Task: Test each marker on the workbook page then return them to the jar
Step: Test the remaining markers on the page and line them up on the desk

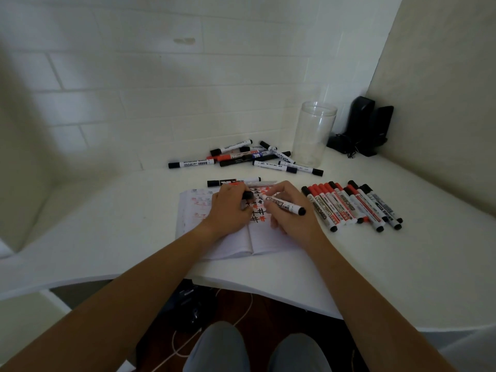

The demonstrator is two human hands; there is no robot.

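An open workbook (228,245) lies on the white table, its page covered with red and black hash marks (258,210). My right hand (291,213) grips a white marker (284,205) with a black end, its tip at the page. My left hand (230,208) rests on the page and holds a black cap (248,195). A clear empty jar (314,135) stands upright at the back right. A loose pile of markers (247,157) lies left of the jar. A neat row of markers (351,205) lies right of the workbook.
One more marker (233,182) lies just above the workbook. A black device with a cable (367,127) sits in the back right corner. Tiled walls close in the back and right. The table's front edge curves near my knees, with cables on the floor below.
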